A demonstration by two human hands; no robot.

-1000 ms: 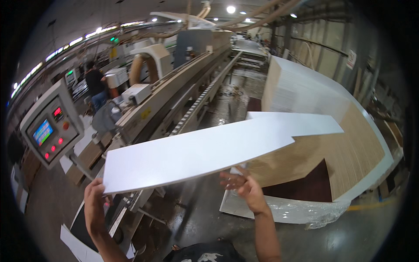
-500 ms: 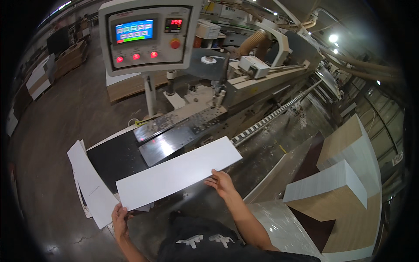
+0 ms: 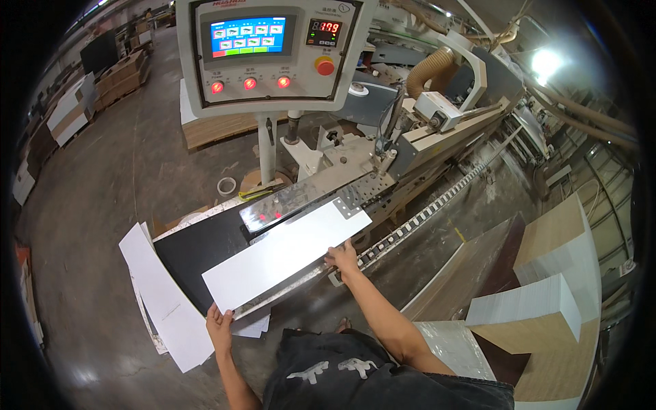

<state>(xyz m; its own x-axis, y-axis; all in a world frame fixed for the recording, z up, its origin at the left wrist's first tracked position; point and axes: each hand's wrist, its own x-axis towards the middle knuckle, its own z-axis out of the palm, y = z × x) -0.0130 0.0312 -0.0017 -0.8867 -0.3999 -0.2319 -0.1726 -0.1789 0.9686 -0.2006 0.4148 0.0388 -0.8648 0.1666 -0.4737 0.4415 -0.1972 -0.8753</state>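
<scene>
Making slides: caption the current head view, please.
Left grip and right grip on a white panel at the machine.

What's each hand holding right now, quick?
Left hand: closed on the white panel at its near left corner.
Right hand: closed on the same panel's near long edge.

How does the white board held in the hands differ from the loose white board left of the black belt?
The held board slants up to the right; the loose board slants down to the right. The loose board bears a thin dark line; the held board shows no such line. Both are white, flat and long.
</scene>
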